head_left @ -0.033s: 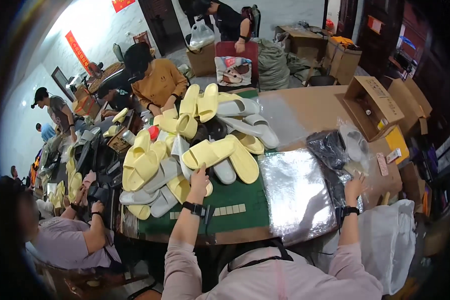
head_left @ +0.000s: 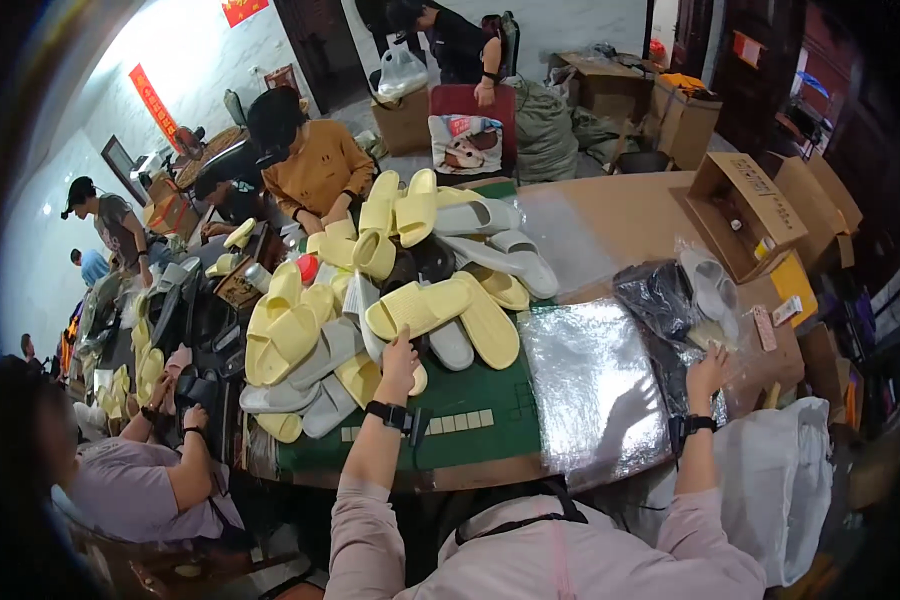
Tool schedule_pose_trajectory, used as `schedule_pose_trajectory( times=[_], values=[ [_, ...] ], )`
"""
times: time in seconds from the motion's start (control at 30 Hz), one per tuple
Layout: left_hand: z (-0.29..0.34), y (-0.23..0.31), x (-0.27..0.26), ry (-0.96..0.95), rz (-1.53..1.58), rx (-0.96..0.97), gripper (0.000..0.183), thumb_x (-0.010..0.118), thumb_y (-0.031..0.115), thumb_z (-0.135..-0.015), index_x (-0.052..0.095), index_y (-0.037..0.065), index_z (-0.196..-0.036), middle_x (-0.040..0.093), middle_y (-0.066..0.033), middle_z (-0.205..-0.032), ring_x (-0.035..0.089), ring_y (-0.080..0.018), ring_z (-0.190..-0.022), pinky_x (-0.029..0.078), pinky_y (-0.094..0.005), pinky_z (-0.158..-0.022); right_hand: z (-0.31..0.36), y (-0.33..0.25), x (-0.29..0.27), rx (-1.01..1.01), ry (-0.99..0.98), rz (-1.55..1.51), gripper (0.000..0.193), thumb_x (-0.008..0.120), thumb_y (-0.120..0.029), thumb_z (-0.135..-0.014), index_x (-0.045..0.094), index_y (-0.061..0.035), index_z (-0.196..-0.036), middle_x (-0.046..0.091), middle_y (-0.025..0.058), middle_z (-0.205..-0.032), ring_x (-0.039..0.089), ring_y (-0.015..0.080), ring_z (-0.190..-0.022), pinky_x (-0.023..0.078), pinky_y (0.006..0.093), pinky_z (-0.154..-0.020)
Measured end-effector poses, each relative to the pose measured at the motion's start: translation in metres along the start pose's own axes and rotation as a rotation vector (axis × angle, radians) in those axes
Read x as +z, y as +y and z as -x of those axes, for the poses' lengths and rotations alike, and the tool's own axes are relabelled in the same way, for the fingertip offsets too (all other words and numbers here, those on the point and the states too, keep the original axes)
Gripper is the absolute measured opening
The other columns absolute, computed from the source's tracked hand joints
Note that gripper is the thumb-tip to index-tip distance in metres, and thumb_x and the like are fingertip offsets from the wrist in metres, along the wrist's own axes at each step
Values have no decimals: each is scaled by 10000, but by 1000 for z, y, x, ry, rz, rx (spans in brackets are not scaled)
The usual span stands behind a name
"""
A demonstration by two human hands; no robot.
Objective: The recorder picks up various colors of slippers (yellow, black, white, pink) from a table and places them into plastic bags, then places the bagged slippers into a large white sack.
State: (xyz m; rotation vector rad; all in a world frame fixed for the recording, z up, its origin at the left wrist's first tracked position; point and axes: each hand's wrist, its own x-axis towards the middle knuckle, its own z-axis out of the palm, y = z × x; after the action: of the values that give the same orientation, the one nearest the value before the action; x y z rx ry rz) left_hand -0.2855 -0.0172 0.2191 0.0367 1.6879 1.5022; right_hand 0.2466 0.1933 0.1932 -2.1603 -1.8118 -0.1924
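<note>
My left hand is closed on the edge of a yellow slipper, which lies at the near side of a heap. The heap mixes yellow slippers with grey slippers. A few dark shoes show in its middle. To the right, my right hand reaches the lower end of a clear plastic bag, fingers apart. Grey slippers lie in that bag. Dark plastic-wrapped items sit beside it. Exactly what the right fingertips touch is hard to make out.
A shiny stack of clear plastic sheets lies between my hands on a green mat. Pale tiles line the mat. An open carton stands far right, a white sack near right. Co-workers sit left and beyond the heap.
</note>
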Motion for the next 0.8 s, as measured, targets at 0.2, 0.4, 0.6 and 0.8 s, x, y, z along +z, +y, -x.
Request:
schedule_pose_trajectory(
  times=[0.2, 0.4, 0.6, 0.8],
  values=[
    [-44, 8, 9, 33, 319, -249, 707, 480, 572, -858, 317, 74, -1333, 341, -205, -1328, 322, -355, -1235, 286, -442, -1024, 81, -72, -26, -201, 7, -240, 424, 602, -145, -774, 507, -88, -1183, 415, 148, -1322, 353, 298, -1254, 156, 589, -1038],
    [-67, 8, -14, -149, 466, -102, 335, 488, 353, -902, 535, 61, -1060, 620, -88, -816, 577, -189, -632, 400, -271, -523, 171, -127, -47, -306, -159, -554, 358, 583, -147, -812, 517, -94, -1160, 436, 155, -1282, 410, 326, -1181, 207, 530, -1033],
    [12, 77, 3, -187, 304, 546, 241, 504, 65, -863, 491, -24, -1087, 596, -104, -986, 580, -177, -802, 458, -284, -664, 190, -119, -64, -300, -108, -632, 363, 592, -98, -777, 526, -61, -1131, 506, 182, -1193, 518, 354, -999, 393, 453, -872],
    [130, 88, 23, -481, 475, 528, 374, 488, -12, -805, 440, -5, -1177, 550, -94, -1085, 558, -181, -922, 457, -285, -769, 170, -125, -73, -61, -306, -1094, 486, 578, -226, -872, 403, -86, -1303, 462, 181, -1255, 516, 292, -1045, 423, 374, -866]
  ],
)
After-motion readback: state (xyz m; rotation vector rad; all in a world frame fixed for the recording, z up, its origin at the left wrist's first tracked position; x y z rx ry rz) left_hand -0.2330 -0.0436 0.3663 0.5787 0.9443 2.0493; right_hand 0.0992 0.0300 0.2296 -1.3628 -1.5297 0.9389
